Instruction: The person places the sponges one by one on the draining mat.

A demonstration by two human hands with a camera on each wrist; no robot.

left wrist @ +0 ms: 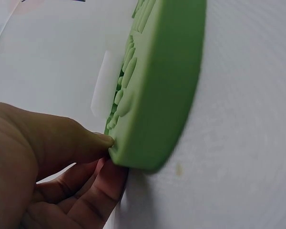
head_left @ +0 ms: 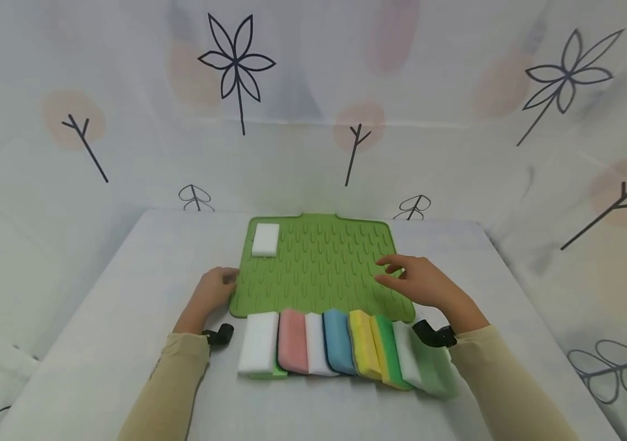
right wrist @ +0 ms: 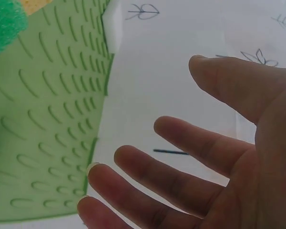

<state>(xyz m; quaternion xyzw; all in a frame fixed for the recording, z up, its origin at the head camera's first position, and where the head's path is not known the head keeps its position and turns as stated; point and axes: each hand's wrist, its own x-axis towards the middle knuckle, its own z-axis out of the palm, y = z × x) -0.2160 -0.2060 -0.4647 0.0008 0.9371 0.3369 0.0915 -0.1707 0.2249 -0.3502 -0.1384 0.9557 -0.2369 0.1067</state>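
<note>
A green silicone mat with raised ridges lies on the white table. My left hand is at its left edge. In the left wrist view, thumb and fingers pinch the rim of the mat. My right hand hovers by the mat's right side, fingers spread and holding nothing; the right wrist view shows the fingers apart. A white sponge lies on the mat's far left corner.
In front of the mat stands a row of sponges: white, pink, blue, yellow, yellow and green, and pale green at the right end. A patterned white cloth hangs behind the table.
</note>
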